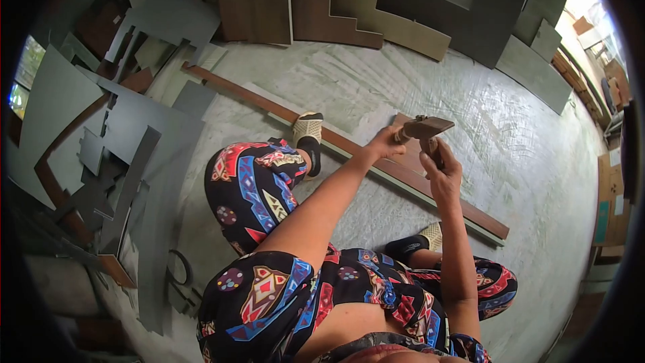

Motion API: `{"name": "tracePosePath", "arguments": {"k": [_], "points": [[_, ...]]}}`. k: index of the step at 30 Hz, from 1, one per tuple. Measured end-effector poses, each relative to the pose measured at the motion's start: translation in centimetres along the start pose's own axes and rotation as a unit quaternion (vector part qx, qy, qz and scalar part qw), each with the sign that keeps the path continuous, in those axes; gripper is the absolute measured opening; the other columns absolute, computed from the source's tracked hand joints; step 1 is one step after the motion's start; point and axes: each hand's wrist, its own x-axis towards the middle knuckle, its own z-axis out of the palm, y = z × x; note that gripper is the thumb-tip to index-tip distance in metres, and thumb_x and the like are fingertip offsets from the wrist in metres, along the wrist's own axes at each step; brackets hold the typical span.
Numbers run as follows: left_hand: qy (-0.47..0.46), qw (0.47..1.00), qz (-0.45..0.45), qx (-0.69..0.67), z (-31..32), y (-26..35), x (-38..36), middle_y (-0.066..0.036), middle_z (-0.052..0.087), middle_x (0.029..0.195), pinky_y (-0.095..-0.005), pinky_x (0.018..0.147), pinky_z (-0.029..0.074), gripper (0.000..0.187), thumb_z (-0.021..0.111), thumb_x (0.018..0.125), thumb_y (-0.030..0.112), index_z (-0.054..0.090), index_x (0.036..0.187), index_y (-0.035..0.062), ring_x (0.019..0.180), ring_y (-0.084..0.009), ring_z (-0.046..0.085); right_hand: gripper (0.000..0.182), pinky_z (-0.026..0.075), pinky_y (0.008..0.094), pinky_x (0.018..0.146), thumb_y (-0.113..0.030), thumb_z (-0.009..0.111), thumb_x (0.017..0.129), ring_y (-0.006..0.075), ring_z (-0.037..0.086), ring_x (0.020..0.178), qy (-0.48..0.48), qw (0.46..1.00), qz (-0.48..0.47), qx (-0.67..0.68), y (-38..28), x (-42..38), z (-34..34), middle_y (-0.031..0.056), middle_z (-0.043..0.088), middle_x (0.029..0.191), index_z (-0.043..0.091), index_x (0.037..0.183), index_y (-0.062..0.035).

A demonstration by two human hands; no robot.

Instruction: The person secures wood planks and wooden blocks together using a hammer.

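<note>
My left hand (388, 143) is closed round the near end of a tool (422, 126) with a dark metal part. My right hand (443, 167) is closed on a brown wooden piece (433, 150) just below the tool's flat brown end. Both hands are close together, above a long brown wooden strip (470, 208) that lies diagonally on the floor. A pale strip runs along the near edge of the brown one. What joins the tool's parts is too small to make out.
Cut boards (255, 3) lean along the far wall. Grey offcuts (138, 114) are piled at the left. My shoes (308, 128) are beside the strip on the concrete floor (537, 181). Cardboard boxes (613, 195) stand at the right edge.
</note>
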Motion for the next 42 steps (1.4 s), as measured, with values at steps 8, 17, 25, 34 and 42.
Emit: {"name": "tracePosePath", "arguments": {"k": [8, 17, 25, 34, 42], "points": [[-0.011, 1.000, 0.009, -0.016, 0.2, 0.1, 0.0, 0.007, 0.047, 0.068, -0.0234, 0.056, 0.039, 0.025, 0.061, 0.062, 0.000, 0.054, 0.084, 0.0089, 0.063, -0.0043, 0.043, 0.042, 0.043, 0.0237, 0.066, -0.013, 0.067, 0.079, 0.0072, 0.050, 0.071, 0.005, 0.999, 0.014, 0.039, -1.0, -0.3, -0.5, 0.0005, 0.058, 0.082, 0.055, 0.118, -0.0012], [-0.016, 0.998, 0.044, -0.045, 0.2, 0.2, 0.0, 0.004, 0.049, 0.067, -0.0253, 0.056, 0.040, 0.020, 0.062, 0.063, 0.002, 0.051, 0.078, 0.0078, 0.062, -0.0063, 0.044, 0.040, 0.039, 0.0196, 0.047, -0.015, 0.066, 0.080, 0.0053, 0.050, 0.064, -0.010, 0.999, 0.026, 0.044, 1.2, 0.7, -1.0, 0.0005, 0.059, 0.083, 0.056, 0.117, -0.0028], [-0.017, 0.993, 0.111, -0.027, 0.7, -1.4, 0.7, 0.000, 0.056, 0.073, -0.0281, 0.061, 0.044, 0.023, 0.065, 0.066, 0.005, 0.057, 0.088, 0.0035, 0.069, -0.0101, 0.050, 0.042, 0.039, 0.0196, 0.050, -0.018, 0.066, 0.080, 0.0049, 0.049, 0.065, 0.004, 1.000, -0.002, 0.006, 2.2, 0.8, -0.4, -0.0006, 0.058, 0.083, 0.056, 0.117, -0.0017], [0.072, 0.967, -0.159, -0.184, -2.2, 1.1, 0.7, -0.003, 0.059, 0.071, -0.0242, 0.052, 0.053, 0.018, 0.070, 0.064, 0.003, 0.059, 0.078, 0.0058, 0.063, -0.0114, 0.060, 0.039, 0.037, 0.0198, 0.046, -0.021, 0.066, 0.081, 0.0035, 0.042, 0.053, 0.024, 0.992, 0.038, 0.117, 0.0, 0.5, -3.1, -0.0029, 0.052, 0.069, 0.059, 0.114, -0.0028], [0.012, 0.987, -0.098, -0.127, -0.7, 1.7, 0.4, 0.000, 0.055, 0.065, -0.0253, 0.051, 0.045, 0.012, 0.066, 0.063, 0.005, 0.056, 0.069, 0.0055, 0.057, -0.0099, 0.053, 0.036, 0.037, 0.0195, 0.046, -0.020, 0.066, 0.081, 0.0032, 0.042, 0.054, 0.035, 0.993, 0.020, 0.108, -0.1, 0.7, -3.2, -0.0041, 0.052, 0.068, 0.060, 0.112, -0.0035]]}}
